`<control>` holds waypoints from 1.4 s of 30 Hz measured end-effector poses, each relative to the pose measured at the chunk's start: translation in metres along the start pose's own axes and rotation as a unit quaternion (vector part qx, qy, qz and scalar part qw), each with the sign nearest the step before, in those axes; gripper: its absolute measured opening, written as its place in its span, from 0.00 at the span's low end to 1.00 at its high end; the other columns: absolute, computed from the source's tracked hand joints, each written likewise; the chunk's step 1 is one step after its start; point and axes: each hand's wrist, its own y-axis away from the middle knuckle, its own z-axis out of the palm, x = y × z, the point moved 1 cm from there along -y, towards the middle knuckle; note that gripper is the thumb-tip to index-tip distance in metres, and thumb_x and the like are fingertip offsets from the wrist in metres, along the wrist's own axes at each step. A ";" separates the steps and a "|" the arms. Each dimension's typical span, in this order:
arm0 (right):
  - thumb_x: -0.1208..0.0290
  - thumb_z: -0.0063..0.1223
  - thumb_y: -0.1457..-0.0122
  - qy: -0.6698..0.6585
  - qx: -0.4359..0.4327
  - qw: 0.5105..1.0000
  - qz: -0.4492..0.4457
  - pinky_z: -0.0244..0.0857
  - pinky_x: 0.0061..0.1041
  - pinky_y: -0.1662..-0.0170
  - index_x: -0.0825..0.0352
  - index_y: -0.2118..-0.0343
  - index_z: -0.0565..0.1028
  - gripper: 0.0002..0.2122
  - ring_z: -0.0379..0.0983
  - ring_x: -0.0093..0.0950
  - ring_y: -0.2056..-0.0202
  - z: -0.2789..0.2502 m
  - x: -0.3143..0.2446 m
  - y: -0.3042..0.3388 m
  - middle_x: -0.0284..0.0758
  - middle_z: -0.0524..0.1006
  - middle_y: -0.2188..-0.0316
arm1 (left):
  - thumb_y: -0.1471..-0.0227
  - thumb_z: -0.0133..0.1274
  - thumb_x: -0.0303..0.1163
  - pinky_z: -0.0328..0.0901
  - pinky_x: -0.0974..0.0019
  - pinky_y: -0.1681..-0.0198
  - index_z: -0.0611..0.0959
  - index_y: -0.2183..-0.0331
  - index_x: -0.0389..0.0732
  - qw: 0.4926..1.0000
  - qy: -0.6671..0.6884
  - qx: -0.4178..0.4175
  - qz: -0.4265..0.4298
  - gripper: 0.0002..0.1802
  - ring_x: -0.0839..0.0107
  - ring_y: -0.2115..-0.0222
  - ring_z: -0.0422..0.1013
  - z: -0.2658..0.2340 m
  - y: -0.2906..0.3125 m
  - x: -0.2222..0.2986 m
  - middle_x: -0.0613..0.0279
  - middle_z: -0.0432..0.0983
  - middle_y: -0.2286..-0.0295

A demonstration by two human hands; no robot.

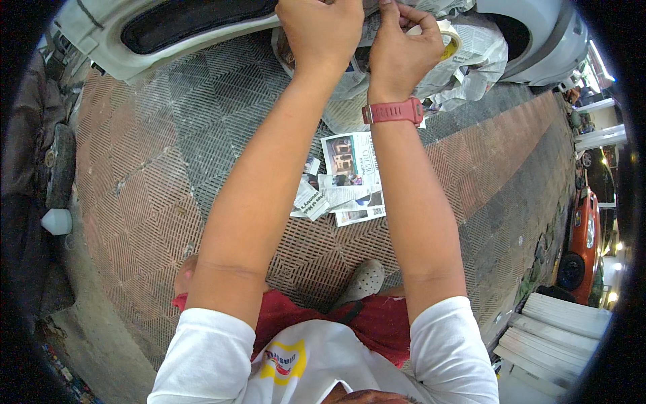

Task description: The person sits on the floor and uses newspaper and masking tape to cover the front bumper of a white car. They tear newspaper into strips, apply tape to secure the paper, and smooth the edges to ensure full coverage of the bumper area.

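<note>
My left hand (323, 30) reaches up to the top edge, beside a pale car body panel (208, 30). Its fingers look closed, but their tips are cut off, so what they hold is hidden. To its right, my right hand (405, 54) has its thumb and fingers drawn together in a pinch. A roll of masking tape (451, 40) sticks out at the outer side of this hand, seemingly held in its curled fingers. Crumpled newspaper (481, 57) covers the car part behind and right of the hands. A red watch (393, 112) is on my right wrist.
Loose newspaper sheets (353, 178) lie on the ribbed tile floor (222, 148) between my forearms. Another silver car panel (545, 34) is at the upper right. A tire (62, 165) stands at the left, an orange car (584, 242) at the far right, above stacked white panels (548, 337).
</note>
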 end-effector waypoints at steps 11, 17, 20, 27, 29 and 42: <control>0.72 0.70 0.40 0.068 -0.119 0.988 -0.066 0.66 0.28 0.67 0.69 0.67 0.77 0.10 0.72 0.26 0.71 -0.054 0.027 0.013 0.34 0.78 0.73 | 0.39 0.66 0.28 0.73 0.71 0.63 0.87 0.61 0.31 0.993 -0.063 -0.043 -0.090 0.09 0.74 0.68 0.82 0.006 0.006 -0.007 0.59 0.87 0.69; 0.73 0.64 0.35 0.133 -0.229 0.959 -0.100 0.68 0.28 0.63 0.70 0.61 0.76 0.08 0.74 0.26 0.69 -0.084 0.022 0.027 0.35 0.79 0.69 | 0.40 0.67 0.28 0.73 0.71 0.63 0.87 0.62 0.31 0.994 -0.035 -0.057 -0.084 0.09 0.74 0.69 0.81 0.013 0.016 -0.009 0.59 0.87 0.70; 0.76 0.55 0.31 0.029 -0.245 0.969 0.001 0.70 0.28 0.59 0.71 0.55 0.72 0.07 0.76 0.26 0.66 -0.092 0.018 0.032 0.36 0.79 0.68 | 0.39 0.66 0.28 0.72 0.71 0.64 0.87 0.62 0.31 0.989 -0.114 -0.069 -0.069 0.09 0.75 0.70 0.80 0.013 0.019 -0.001 0.60 0.86 0.71; 0.73 0.48 0.27 -0.021 -0.410 0.911 0.045 0.72 0.30 0.50 0.74 0.42 0.65 0.16 0.81 0.32 0.59 -0.110 0.010 0.012 0.41 0.78 0.55 | 0.44 0.72 0.39 0.73 0.64 0.57 0.90 0.61 0.38 0.910 -0.137 -0.377 -0.101 0.15 0.72 0.64 0.80 -0.019 -0.010 -0.011 0.65 0.86 0.65; 0.70 0.50 0.27 -0.010 -0.435 0.899 0.040 0.73 0.31 0.51 0.73 0.42 0.69 0.16 0.82 0.31 0.60 -0.112 0.010 0.009 0.41 0.78 0.52 | 0.44 0.72 0.41 0.73 0.66 0.56 0.91 0.61 0.38 0.877 -0.158 -0.444 -0.093 0.16 0.75 0.62 0.79 -0.026 -0.008 -0.021 0.66 0.87 0.64; 0.67 0.57 0.28 0.096 -0.239 0.931 -0.257 0.72 0.35 0.74 0.64 0.58 0.77 0.06 0.82 0.37 0.76 -0.123 0.026 0.004 0.38 0.83 0.74 | 0.40 0.68 0.32 0.71 0.71 0.60 0.88 0.61 0.37 0.948 -0.241 -0.207 0.027 0.09 0.77 0.67 0.77 -0.001 0.018 -0.004 0.66 0.84 0.69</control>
